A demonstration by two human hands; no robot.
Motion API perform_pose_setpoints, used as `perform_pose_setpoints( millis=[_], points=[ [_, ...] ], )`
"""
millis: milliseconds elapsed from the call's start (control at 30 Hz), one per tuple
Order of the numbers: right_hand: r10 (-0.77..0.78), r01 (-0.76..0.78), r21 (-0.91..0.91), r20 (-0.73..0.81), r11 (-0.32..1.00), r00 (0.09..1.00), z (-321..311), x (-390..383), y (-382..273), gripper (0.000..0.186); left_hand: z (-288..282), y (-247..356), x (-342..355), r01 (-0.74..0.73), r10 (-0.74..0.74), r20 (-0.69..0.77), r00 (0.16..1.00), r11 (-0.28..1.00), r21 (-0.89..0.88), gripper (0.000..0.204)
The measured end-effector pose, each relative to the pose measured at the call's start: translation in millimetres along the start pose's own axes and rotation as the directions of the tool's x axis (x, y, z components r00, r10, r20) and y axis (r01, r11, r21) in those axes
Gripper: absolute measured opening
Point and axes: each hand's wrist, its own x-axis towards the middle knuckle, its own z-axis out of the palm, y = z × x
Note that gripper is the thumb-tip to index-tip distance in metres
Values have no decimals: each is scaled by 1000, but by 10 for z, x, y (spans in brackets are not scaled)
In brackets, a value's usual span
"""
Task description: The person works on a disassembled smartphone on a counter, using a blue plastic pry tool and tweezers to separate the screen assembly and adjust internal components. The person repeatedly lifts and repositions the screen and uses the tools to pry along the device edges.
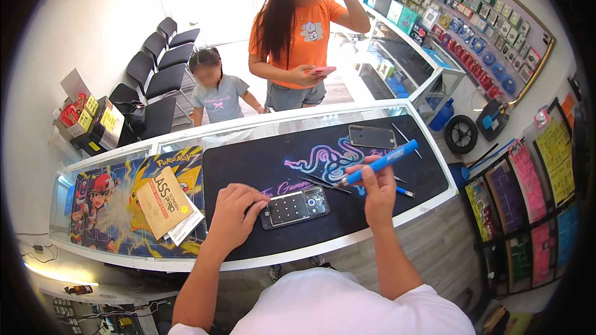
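Note:
An opened smartphone (294, 208) lies on the dark printed mat, its back cover off and a pale inner part with several dark dots showing. At the phone's left end is my left hand (234, 214), fingers curled and thumb and index pressed together by its upper corner. Whatever they may pinch is too small to make out. My right hand (376, 195) grips a blue pen-shaped electric screwdriver (392, 156), held above the mat to the right of the phone. The tool's tip points down and left, toward the phone.
On the mat (248, 164) lie a clear phone case (372, 137), thin tools (326, 184) and a small blue-handled tool (405, 192). A brown envelope (165, 203) rests on a colourful mat at left. Two people stand across the glass counter, one holding a pink phone (323, 71).

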Motion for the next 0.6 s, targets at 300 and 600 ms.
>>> perform_pose_setpoints(
  millis=[300, 600],
  points=[
    [-13, 2, -64, -166, 998, 986, -695, -62, -2, 34, 610, -119, 900, -170, 167, 48, 985, 982, 79, 13],
    [1, -6, -23, -205, 1000, 979, -717, -197, 131, 33, 880, -89, 1184, -126, 119, 202, 972, 992, 22, 20]
  ],
)
